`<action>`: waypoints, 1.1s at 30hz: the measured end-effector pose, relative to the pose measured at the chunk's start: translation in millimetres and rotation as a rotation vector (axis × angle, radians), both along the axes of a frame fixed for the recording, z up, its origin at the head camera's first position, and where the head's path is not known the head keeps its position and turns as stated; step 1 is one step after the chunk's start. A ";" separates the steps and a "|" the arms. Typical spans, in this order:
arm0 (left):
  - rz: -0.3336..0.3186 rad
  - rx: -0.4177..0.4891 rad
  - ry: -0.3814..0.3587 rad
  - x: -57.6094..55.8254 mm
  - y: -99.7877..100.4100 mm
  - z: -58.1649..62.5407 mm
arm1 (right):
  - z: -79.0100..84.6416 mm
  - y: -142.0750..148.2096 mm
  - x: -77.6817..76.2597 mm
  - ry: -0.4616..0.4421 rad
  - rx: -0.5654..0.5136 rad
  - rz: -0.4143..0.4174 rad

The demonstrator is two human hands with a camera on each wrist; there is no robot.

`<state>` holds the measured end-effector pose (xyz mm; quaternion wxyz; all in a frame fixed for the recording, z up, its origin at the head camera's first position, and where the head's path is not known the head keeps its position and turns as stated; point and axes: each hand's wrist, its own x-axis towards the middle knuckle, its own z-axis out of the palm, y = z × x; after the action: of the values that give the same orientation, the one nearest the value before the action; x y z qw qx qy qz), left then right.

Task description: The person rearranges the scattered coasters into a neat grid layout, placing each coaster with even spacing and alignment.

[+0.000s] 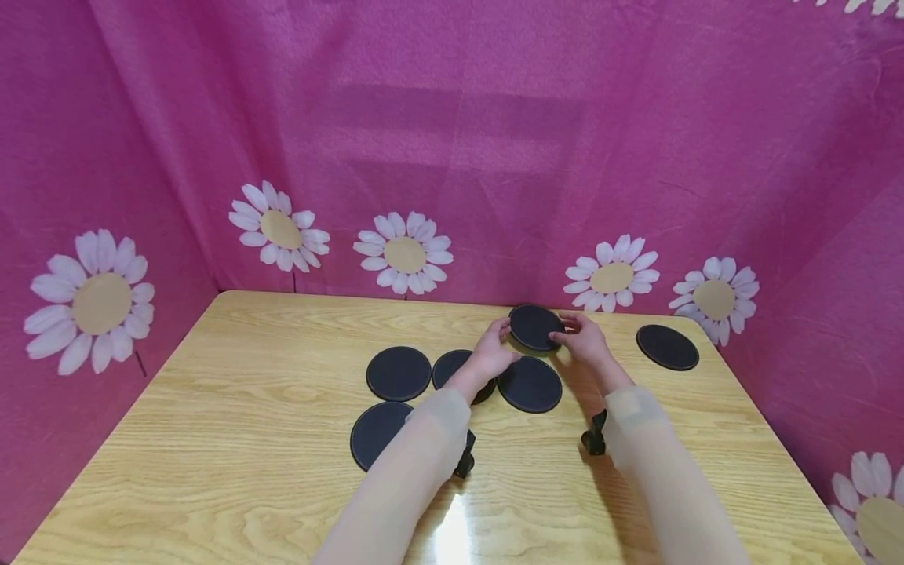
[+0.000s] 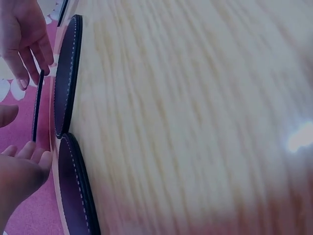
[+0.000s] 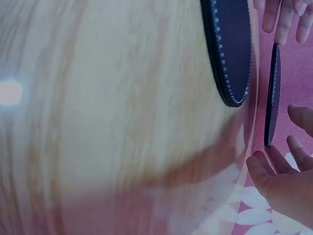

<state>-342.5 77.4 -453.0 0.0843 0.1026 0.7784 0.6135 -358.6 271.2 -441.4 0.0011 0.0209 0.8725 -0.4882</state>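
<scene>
A round black coaster [image 1: 537, 327] with a stitched rim is held above the table's far edge, between both hands. My left hand [image 1: 492, 351] holds its left edge with the fingertips. On the opposite edge, my right hand [image 1: 585, 342] grips with thumb and fingers. Both wrist views show the coaster [image 2: 37, 107] nearly edge-on, its rim [image 3: 272, 98] at the fingertips of each hand. Just below it on the table lies another black coaster [image 1: 530, 384]. A further coaster [image 1: 448, 365] is partly hidden by my left hand and wrist.
To the left are a coaster [image 1: 399, 373] and, nearer, one partly covered by my left forearm [image 1: 377, 435]. Another coaster [image 1: 667, 348] lies at the far right corner of the wooden table [image 1: 212, 463]. A pink flowered curtain [image 1: 459, 157] stands close behind and at both sides.
</scene>
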 end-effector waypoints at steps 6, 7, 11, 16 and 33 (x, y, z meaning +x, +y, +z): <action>0.091 0.026 0.064 -2.0 -2.1 2.9 | 6.0 -2.1 5.6 0.039 -0.082 -0.015; 0.112 0.033 0.074 -1.8 -2.3 3.8 | 6.8 -2.3 6.4 0.051 -0.087 -0.012; 0.197 0.059 0.127 -1.3 -2.0 7.7 | 9.9 -2.6 8.7 0.086 -0.121 -0.015; 0.276 0.055 0.178 -0.2 -1.7 13.9 | 15.5 -3.9 12.6 0.067 -0.239 -0.012; 0.392 0.107 0.149 15.3 -5.4 44.7 | 43.3 -8.7 30.7 0.017 -0.274 0.023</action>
<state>-327.2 72.0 -408.3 -0.1000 -0.0011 0.7540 0.6492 -327.9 262.5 -398.1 0.0024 0.0064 0.7979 -0.6027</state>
